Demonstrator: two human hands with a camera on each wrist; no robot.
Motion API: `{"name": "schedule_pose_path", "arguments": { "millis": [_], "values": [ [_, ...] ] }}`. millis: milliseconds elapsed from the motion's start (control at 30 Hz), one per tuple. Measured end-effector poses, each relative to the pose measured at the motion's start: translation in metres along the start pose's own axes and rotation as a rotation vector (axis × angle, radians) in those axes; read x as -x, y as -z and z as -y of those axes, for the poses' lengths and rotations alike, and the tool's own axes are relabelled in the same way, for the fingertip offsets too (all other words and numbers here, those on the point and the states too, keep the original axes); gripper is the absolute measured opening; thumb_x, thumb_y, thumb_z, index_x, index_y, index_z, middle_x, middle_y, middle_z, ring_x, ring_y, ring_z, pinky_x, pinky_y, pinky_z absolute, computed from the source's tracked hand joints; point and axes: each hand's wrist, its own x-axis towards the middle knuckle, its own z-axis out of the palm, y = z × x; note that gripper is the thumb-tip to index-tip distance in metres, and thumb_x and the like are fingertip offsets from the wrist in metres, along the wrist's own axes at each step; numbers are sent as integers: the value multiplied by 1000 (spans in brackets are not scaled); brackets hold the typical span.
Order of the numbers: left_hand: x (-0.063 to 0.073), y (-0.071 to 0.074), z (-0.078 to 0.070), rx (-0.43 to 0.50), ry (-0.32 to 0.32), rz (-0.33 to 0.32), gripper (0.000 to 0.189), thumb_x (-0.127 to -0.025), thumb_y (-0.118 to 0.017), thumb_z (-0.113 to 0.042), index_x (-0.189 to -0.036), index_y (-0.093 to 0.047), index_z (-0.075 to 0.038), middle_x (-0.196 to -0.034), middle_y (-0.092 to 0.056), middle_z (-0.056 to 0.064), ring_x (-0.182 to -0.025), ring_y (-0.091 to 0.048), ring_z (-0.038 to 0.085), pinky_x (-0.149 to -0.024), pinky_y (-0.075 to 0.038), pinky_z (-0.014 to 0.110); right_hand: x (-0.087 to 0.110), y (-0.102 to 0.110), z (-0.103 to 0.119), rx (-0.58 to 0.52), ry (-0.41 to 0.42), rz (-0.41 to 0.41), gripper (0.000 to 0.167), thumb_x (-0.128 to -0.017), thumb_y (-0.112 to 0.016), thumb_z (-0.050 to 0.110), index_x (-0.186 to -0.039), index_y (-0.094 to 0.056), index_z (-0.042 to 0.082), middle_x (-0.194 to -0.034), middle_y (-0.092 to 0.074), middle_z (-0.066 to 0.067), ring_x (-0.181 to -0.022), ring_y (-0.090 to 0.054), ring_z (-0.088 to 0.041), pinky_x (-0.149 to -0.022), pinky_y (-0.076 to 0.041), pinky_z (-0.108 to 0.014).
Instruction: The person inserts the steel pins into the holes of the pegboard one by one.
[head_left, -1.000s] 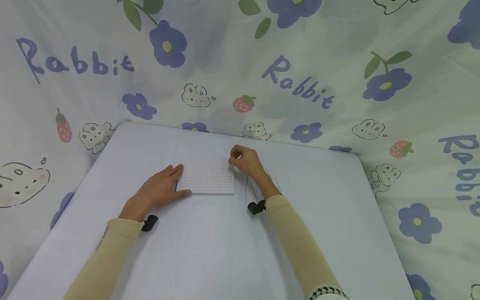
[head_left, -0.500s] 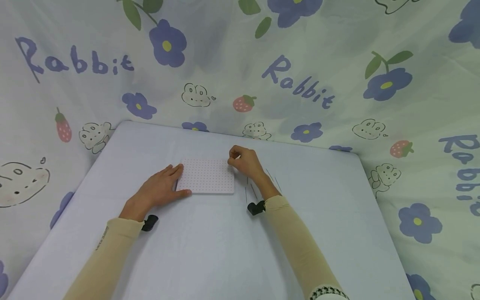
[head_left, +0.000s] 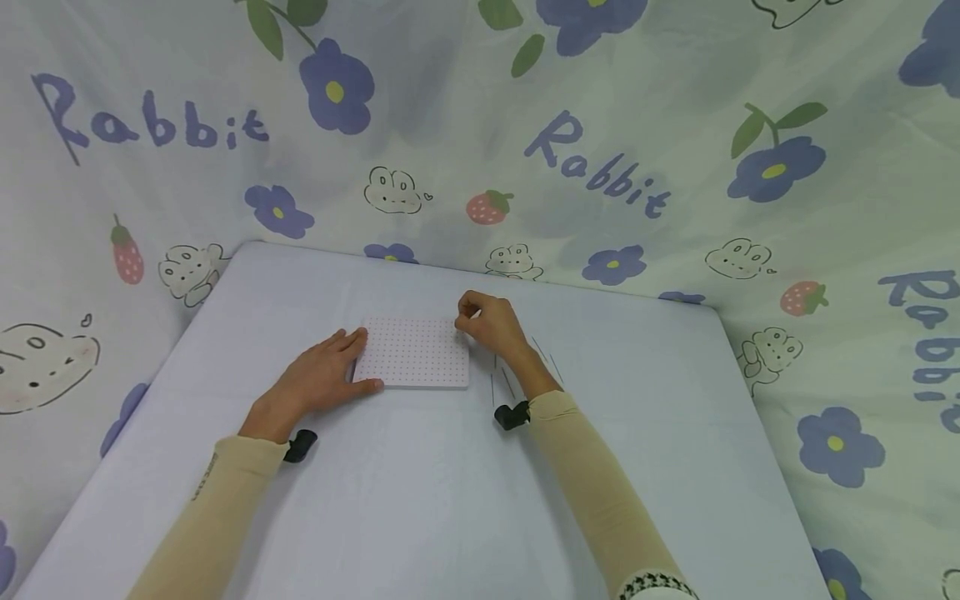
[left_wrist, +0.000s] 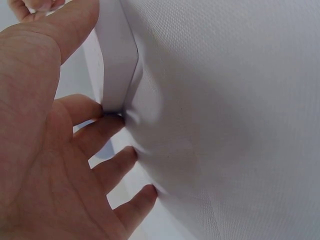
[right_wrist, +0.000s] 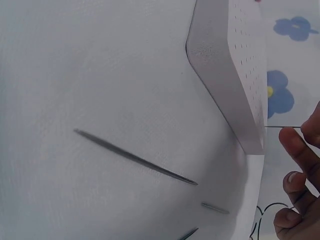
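Observation:
A white pegboard with rows of small holes lies on the table. My left hand rests against its left side, thumb along the near edge. In the left wrist view, the fingers are spread, with the index fingertip at the corner of the board. Over the far right corner is my right hand. In the right wrist view, its thumb and index finger pinch a thin metal needle, whose other end meets the board's outline. Beside the board, a loose needle lies on the cloth.
Several thin needles lie right of the board, partly under my right forearm. White cloth covers the table. A hanging curtain with flowers and rabbits stands behind it. A black wrist camera hangs by my right wrist.
The right hand has shifted very slightly left over the board's far right corner. The left hand and the board keep their places.

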Motion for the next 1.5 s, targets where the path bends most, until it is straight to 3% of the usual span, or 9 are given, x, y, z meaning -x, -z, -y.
{"name": "schedule_pose_path", "arguments": {
  "millis": [967, 1067, 1300, 1500],
  "values": [
    [2, 4, -4, -4, 8, 12, 98, -91, -65, -59, -155, -29, 5, -163, -27, 21, -149, -22, 46, -119, -22, 60, 2, -3, -5, 19, -23, 26, 8, -92, -68, 24, -99, -68, 22, -99, -68, 6, -81, -59, -14, -63, -50, -26],
    [1, 4, -4, 2, 11, 12, 98, -91, -65, -60, -156, -28, 5, -163, -27, 21, -149, -22, 46, -119, -22, 60, 4, 1, -6, 11, -25, 29, 8, -94, -67, 25, -101, -69, 22, -101, -68, 6, -83, -60, -14, -65, -52, -26],
    [1, 4, -5, 6, 7, 22, 98, -92, -65, -58, -156, -27, 5, -163, -26, 21, -149, -21, 47, -119, -22, 61, 12, 22, -11, 7, 6, -27, 16, -96, -70, 33, -106, -74, 21, -100, -71, 7, -95, -60, -13, -84, -52, -30],
    [2, 4, -4, 8, 0, 19, 97, -92, -64, -58, -156, -27, 5, -163, -25, 22, -149, -20, 47, -119, -21, 61, 27, 50, -17, -43, 4, -71, 31, -94, -72, 39, -116, -75, 18, -100, -71, 7, -93, -55, -17, -75, -50, -33]
  ]
}}
